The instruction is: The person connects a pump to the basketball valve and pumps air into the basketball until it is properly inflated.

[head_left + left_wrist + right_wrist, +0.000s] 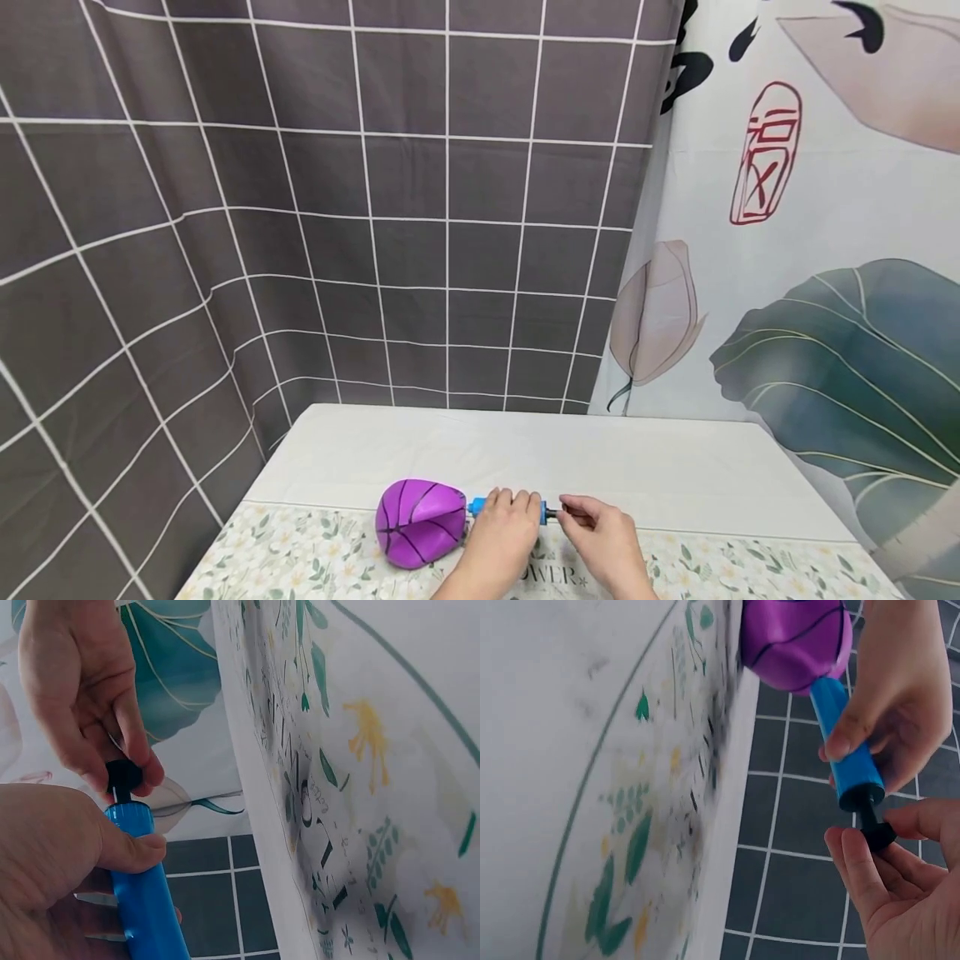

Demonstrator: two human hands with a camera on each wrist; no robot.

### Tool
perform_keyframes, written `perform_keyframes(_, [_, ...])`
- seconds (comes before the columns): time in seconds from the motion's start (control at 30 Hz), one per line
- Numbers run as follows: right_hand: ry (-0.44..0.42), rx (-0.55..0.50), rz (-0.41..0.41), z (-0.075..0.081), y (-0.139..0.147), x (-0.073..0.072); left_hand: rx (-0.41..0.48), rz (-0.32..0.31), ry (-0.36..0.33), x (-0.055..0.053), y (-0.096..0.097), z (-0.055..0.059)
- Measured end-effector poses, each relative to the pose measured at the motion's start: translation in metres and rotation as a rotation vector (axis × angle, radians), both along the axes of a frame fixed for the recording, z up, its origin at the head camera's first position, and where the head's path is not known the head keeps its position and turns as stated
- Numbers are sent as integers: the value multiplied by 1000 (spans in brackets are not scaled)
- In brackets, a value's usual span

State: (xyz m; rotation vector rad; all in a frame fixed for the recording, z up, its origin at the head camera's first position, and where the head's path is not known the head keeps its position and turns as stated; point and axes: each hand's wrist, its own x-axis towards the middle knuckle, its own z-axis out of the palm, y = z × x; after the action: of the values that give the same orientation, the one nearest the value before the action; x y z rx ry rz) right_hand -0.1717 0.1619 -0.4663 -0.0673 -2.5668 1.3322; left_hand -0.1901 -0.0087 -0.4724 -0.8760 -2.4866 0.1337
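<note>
Presently, left hand (501, 532) is gripping blue pump (857, 771), right hand (604, 533) is pinching black handle (879, 837), crooked pushing possibly risking slippage at purple ball (420, 523)

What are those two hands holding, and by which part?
A blue hand pump: the left hand grips its barrel, and the right hand pinches the black handle at its end.
</note>
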Motion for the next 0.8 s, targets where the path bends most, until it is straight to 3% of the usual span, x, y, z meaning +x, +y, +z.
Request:
perform_keyframes(0.17, [-60,-44,0,3,4,1,57,-39,-54,0,-6,2])
perform_keyframes(0.53, [-128,-59,-102,12,44,5,106,-42,-25,-6,-12,-1])
perform_keyframes(0.8, [-190,-54,-117,16,71,13,118,-62,-2,-7,-13,0])
